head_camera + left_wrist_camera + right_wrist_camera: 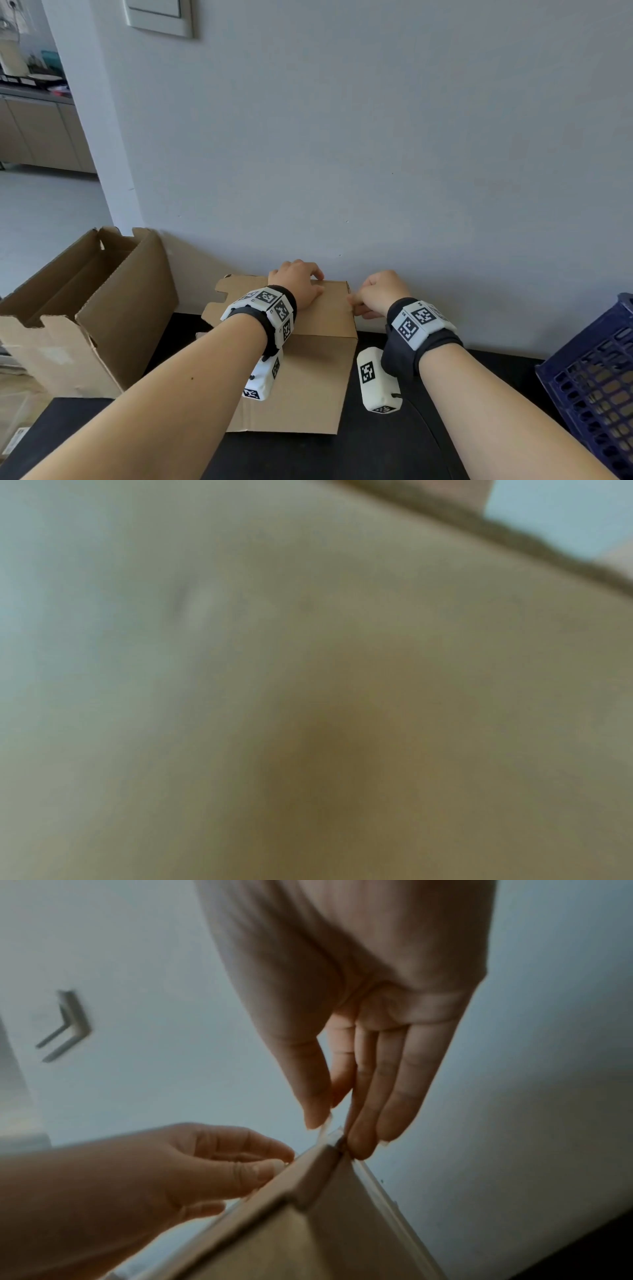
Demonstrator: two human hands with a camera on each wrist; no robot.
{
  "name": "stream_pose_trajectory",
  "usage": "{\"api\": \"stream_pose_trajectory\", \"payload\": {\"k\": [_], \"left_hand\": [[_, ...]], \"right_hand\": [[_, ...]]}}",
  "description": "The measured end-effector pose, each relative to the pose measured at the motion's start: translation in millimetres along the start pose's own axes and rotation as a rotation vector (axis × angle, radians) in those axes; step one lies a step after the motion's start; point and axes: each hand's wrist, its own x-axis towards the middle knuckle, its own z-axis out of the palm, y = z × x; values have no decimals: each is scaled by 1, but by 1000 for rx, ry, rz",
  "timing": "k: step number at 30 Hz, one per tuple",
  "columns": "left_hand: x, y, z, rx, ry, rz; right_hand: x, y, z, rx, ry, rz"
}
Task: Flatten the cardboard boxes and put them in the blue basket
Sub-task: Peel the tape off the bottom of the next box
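**Second box still standing, tape end under the fingers**

Plain grey-white wall (376, 137) across most of the head view, with a white framed panel (159, 17) at the upper left. Along the bottom, a black tabletop (394, 445).

At lower left, a large open brown cardboard box (102, 308), flaps up, not flattened, untouched. In the lower centre, a smaller closed brown cardboard box (308, 359), still in full shape, standing on the tabletop close to the wall. At the lower right edge, a dark blue slotted plastic basket (596, 387), only partly in frame; no cardboard visible inside the part shown.

On top of the smaller box at its far edge, the left hand (298, 281), fingers curled over that edge and holding the box steady; thumb and fingers seen bent against the cardboard rim in the lower left of the right wrist view (205, 1161). Left wrist view: only blurred tan cardboard very near the lens.

At the far right corner of the same box, the right hand (376, 293), thumb and fingertips (363, 1139) pressed together on a thin pale strip, apparently a tape end (323, 1130), lifting from the corner.

Judged progress: early. Nothing flattened yet, nothing seen in the basket. Left to do: strip the tape, open and collapse the smaller box, collapse the large one, carry both to the basket.
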Motion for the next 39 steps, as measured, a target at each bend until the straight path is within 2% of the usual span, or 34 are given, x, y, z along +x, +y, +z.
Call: {"api": "stream_pose_trajectory", "payload": {"k": [4, 8, 12, 15, 17, 21, 31, 35, 39], "left_hand": [[-2, -1, -8, -29, 44, -14], [-5, -2, -12, -60, 73, -19], [-9, 3, -15, -129, 58, 13], [-14, 12, -20, -300, 8, 95], [-17, 17, -24, -334, -44, 154], [-19, 23, -31, -302, -113, 173], [-26, 14, -31, -433, 15, 133], [-27, 4, -31, -463, 96, 98], [-33, -2, -32, -469, 97, 96]], "right_hand": [[-2, -3, -7, 285, -70, 12], [-4, -4, -7, 472, -65, 6], [-5, -5, -9, 514, -52, -40], [-8, -10, -13, 572, -35, -94], [-11, -14, -17, 603, -34, -125], [-16, -23, -22, 588, -59, -195], [-25, -28, -14, 592, -73, -219], [-23, -25, -6, 486, 25, -188], [-19, -17, 7, 354, 106, -156]]}}
